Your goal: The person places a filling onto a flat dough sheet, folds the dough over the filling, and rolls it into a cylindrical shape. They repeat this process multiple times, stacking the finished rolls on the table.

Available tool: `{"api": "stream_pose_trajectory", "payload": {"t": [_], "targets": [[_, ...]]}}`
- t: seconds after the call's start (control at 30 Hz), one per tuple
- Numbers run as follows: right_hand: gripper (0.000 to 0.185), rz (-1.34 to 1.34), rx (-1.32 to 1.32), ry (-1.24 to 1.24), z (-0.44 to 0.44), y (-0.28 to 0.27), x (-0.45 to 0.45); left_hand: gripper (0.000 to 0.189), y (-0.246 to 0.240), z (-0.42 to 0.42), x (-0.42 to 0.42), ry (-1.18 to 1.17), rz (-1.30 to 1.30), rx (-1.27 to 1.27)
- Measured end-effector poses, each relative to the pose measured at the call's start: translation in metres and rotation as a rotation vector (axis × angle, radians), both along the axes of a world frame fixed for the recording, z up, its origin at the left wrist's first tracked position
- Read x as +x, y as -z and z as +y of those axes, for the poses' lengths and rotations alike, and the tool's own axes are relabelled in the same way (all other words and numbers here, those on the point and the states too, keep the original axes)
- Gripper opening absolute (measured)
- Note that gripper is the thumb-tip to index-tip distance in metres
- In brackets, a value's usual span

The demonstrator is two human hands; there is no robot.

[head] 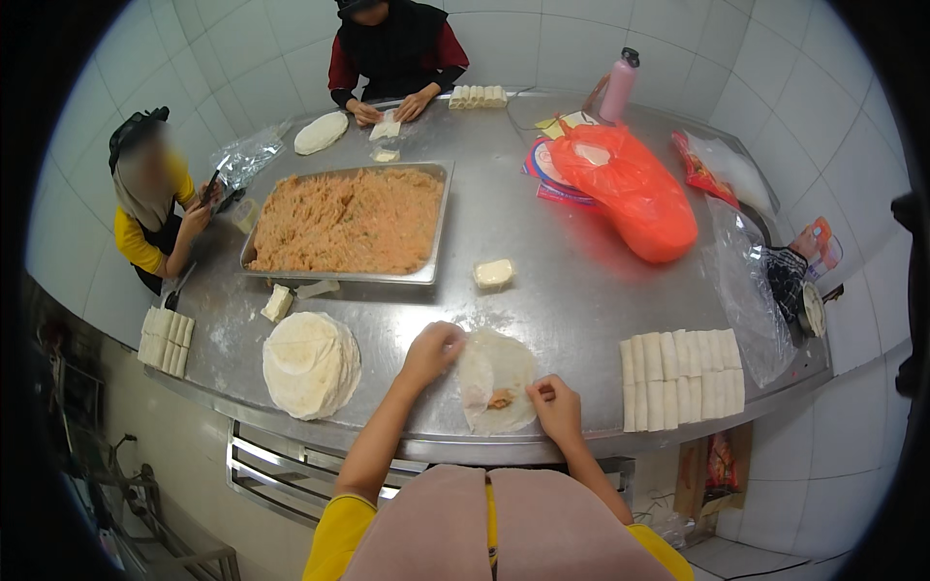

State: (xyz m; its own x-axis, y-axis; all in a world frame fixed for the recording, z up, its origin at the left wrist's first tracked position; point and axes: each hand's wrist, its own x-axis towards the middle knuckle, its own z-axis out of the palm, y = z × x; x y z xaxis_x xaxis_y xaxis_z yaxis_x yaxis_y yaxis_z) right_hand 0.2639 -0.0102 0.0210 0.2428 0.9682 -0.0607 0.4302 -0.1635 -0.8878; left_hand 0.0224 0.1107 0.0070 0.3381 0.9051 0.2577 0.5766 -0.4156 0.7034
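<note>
A round, thin spring roll wrapper (505,356) lies on the steel table in front of me, its left side folded inward. A small mound of orange-brown filling (500,399) sits on its near half, partly beside the folded flap. My right hand (558,408) pinches the wrapper's right edge between thumb and finger. At the upper left edge is my left hand (434,352), fingers curled; whether it grips the wrapper is unclear. To the left stands a stack of round wrappers (311,367). Rows of finished rolls (681,379) lie to the right.
A steel tray (341,277) of filling sits at far left. Pale blocks (494,273) lie on the table (407,312). A red plastic bag (632,196) and pink bottle (619,87) stand beyond. Across, a person's hands (392,109) handle a wrapper; another person (156,210) holds a phone.
</note>
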Motion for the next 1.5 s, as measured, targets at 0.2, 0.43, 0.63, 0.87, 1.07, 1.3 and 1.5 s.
{"api": "stream_pose_trajectory", "payload": {"t": [0.2,0.43,0.63,0.87,1.07,1.3,1.5], "targets": [[0.018,0.009,0.032,-0.018,-0.001,0.003,0.003,0.011,-0.006,0.005,0.004,0.077,0.131,0.238],[0.023,0.142,0.003,-0.002,0.002,0.012,0.005,0.009,-0.016,0.044,-0.006,0.395,0.314,0.011],[0.038,0.250,-0.045,0.010,0.002,0.018,0.006,0.010,-0.020,0.053,-0.004,0.232,0.576,0.379],[0.037,0.220,-0.051,-0.005,0.003,0.018,0.006,0.020,-0.006,0.031,-0.007,-0.065,0.219,-0.326],[0.037,0.193,-0.065,-0.018,0.004,0.017,0.007,0.020,0.007,0.031,0.000,-0.115,0.077,-0.334],[0.039,0.349,-0.079,-0.025,0.004,0.019,0.005,0.021,0.010,0.024,0.013,-0.175,0.010,-0.319],[0.040,0.180,-0.009,0.000,0.007,0.010,-0.001,0.026,0.007,0.005,0.028,-0.353,-0.172,-0.119]]}}
